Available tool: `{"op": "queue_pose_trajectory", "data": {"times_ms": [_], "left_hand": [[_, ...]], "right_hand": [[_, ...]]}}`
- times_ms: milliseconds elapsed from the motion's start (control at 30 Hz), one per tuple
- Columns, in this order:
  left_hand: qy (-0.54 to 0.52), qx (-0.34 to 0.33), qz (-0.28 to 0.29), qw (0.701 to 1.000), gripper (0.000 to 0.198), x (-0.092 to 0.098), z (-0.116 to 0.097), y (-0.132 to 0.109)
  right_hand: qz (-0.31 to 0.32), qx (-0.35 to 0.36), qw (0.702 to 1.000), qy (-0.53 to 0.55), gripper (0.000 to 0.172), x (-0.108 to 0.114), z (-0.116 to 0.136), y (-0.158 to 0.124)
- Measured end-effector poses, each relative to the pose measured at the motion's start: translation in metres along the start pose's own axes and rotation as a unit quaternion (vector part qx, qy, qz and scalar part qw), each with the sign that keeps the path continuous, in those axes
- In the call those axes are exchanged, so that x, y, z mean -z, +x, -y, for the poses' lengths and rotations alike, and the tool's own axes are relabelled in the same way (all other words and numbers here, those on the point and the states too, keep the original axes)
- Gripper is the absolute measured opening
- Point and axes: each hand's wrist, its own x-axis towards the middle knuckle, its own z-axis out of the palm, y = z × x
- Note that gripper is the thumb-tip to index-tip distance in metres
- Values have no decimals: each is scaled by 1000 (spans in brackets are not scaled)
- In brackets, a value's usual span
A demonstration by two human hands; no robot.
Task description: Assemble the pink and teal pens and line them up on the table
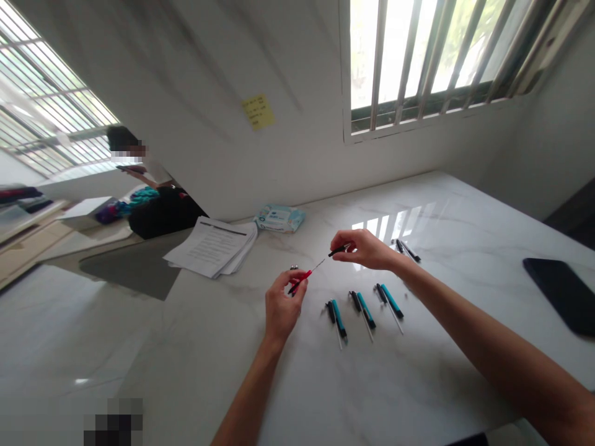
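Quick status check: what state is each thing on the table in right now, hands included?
Left hand, holding a red pen barrel.
Right hand, pinching a black-ended thin refill.
Three teal pens, lying apart, thin refills beside them.
Phone, lying flat, dark.
Papers, stacked, slightly fanned.

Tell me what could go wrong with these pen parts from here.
The thin metal refill held in the right hand might bend or miss the opening of the red pen barrel in the left hand. The small silver metal piece on the white marble table could get lost. A slip might disturb the teal-and-black pens.
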Motion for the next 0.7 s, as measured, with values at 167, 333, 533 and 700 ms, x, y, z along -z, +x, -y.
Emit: {"op": "queue_pose_trajectory", "data": {"times_ms": [167,333,533,700], "left_hand": [[-7,-1,6,1000,16,-2,0,-1],[-10,-5,17,1000,16,-3,-1,-2],[-14,-18,29,999,15,-3,-2,-4],[0,-38,41,998,14,-4,-4,-5]], "right_hand": [[11,16,1000,-16,16,0,1,0],[20,24,999,-20,14,-5,-4,1],[37,21,999,-15,16,-22,-6,0],[48,12,998,-28,16,-36,-6,0]]}}
